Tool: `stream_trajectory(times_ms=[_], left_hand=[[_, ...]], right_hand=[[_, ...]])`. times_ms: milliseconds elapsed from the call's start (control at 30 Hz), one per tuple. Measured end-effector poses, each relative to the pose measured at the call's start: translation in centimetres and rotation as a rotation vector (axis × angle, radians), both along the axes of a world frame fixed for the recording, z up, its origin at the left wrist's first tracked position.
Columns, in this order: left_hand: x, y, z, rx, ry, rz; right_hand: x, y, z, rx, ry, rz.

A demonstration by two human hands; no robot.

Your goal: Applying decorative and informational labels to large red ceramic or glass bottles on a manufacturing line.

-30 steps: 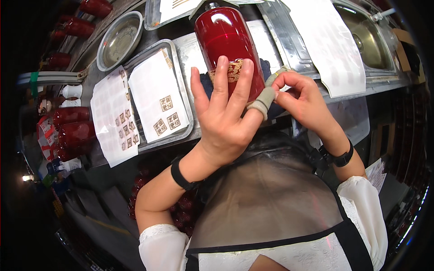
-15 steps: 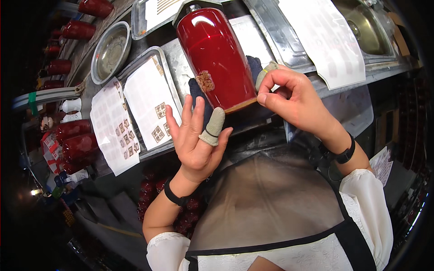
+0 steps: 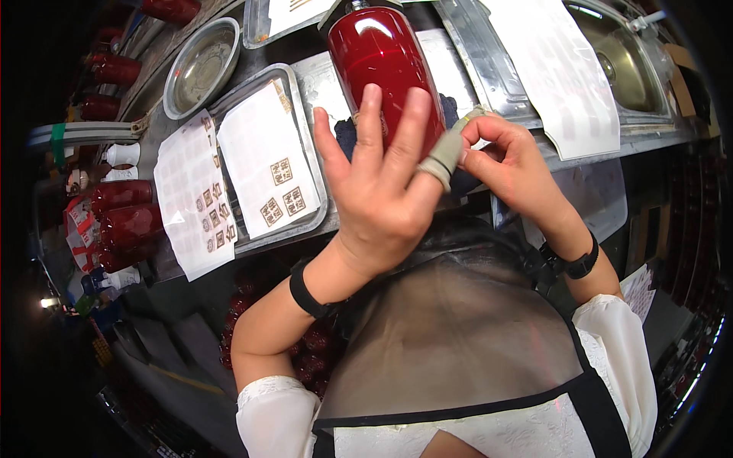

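Red and glossy, the bottle [image 3: 382, 59] narrows to a silvery neck [image 3: 356, 5].

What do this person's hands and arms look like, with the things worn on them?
A greyish-green finger cover is on the left hand; another is on the right hand. Each wrist has a black band. Loose, white sleeves end near the elbows.

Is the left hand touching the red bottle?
Cannot tell: the head view shows the left hand in front of the red bottle, covering any contact or gap.
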State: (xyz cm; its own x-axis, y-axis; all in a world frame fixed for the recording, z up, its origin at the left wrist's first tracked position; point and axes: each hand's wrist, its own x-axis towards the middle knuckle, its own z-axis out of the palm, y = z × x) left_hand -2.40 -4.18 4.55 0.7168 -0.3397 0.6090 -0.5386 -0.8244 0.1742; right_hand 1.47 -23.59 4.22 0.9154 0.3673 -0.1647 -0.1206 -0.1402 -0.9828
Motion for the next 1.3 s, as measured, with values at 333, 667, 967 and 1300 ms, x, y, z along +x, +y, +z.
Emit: stream_trajectory(times_ms=[333,667,967,1300], left_hand=[[-1.8,2.8,-1.1,-0.272,0.198,0.028],[-4.8,3.6,-2.7,-0.203,0.209,-0.033],[-4.2,3.2,-2.1,-0.149,0.180,-0.040],[-2.4,1.7,-0.3,-0.062,0.110,-0.065]], right_hand=[[-1.0,0.9,1.1,-0.080,-0.050,-0.050],[-1.5,3.8,0.9,-0.389,-0.584,-0.092],[-1.1,3.2,1.1,-0.305,-0.493,-0.072],[-1.3,1.9,0.4,0.017,-0.123,-0.099]])
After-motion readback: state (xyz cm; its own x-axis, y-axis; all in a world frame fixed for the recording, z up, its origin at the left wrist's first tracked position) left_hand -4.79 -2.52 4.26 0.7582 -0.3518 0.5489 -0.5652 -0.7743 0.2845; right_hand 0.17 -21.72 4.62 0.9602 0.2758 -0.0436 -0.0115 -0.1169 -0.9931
